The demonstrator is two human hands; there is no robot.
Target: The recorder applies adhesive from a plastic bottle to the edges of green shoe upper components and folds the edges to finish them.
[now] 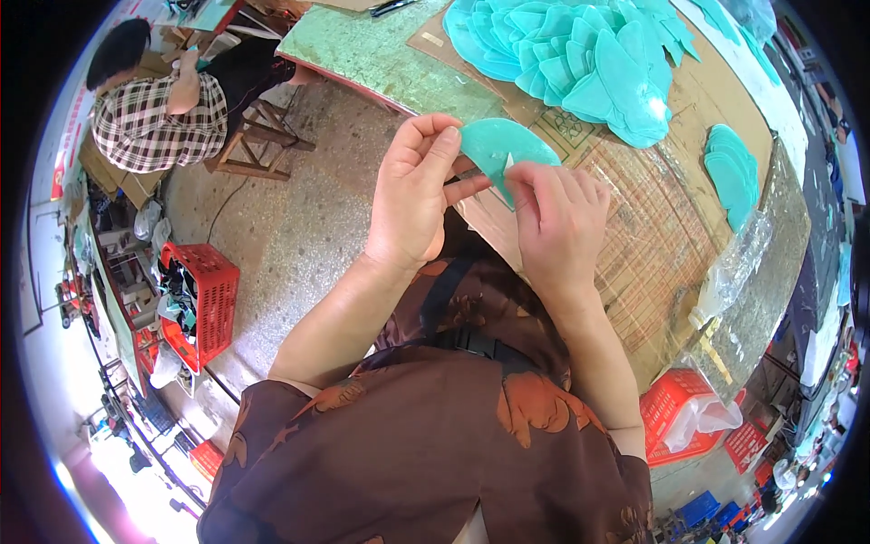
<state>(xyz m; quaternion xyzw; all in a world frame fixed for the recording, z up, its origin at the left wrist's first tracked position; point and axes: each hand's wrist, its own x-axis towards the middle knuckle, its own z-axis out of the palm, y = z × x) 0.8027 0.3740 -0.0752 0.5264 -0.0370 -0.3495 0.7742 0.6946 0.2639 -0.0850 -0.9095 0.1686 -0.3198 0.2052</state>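
Note:
A flat teal half-moon piece [494,136], thin and a little see-through, is raised above the near edge of the table. My left hand [412,195] grips its left end, thumb on top and fingers beneath. Against its lower right side my right hand [564,222] is closed in a pinch. A small white pointed tip [508,161] shows at those fingertips; what it belongs to is hidden. Farther back lies a big heap of similar teal pieces [580,68]. A smaller overlapping stack of teal pieces [732,177] rests at the right.
Cardboard [648,245] covers much of the table. A clear plastic bottle [734,263] lies near its right edge. Red baskets stand at the left [217,299] and lower right [666,412]. Another person [163,118] sits on a wooden stool [258,145] at the far left.

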